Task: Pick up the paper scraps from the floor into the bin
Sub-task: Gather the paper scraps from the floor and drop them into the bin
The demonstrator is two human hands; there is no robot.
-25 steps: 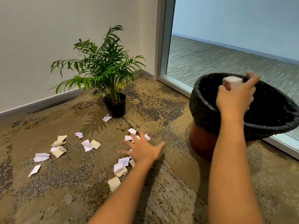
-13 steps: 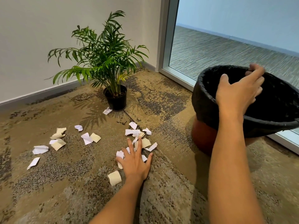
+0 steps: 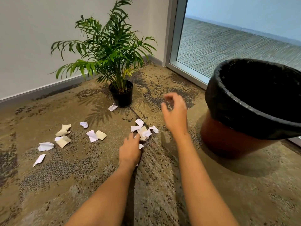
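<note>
On the carpet: paper scraps (image 3: pixel 143 132) scattered, none with legible writing
Left hand (image 3: pixel 130 150): grip gathering scraps
Right hand (image 3: pixel 175 111): grip loosely curled, empty, raised
Bin (image 3: pixel 228 101): black-lined, right, no label

A plain pale wall (image 3: pixel 40 38) runs along the back, finished at floor level by a grey skirting board (image 3: pixel 48 89) that turns the corner toward a metal-framed glass panel (image 3: pixel 244 35). Through the glass lies another stretch of grey striped carpet (image 3: pixel 228 46) and a pale blue wall (image 3: pixel 252 13) beyond it. The near floor is a carpet (image 3: pixel 162 201) in mottled tan with dark speckled patches (a seam runs through it from below the pot). A potted palm (image 3: pixel 107 46) in a black plastic pot (image 3: pixel 121 95) stands near the corner, throwing a soft feathery shadow (image 3: pixel 96 111) forward and left over the carpet. Light is even and diffuse
</note>
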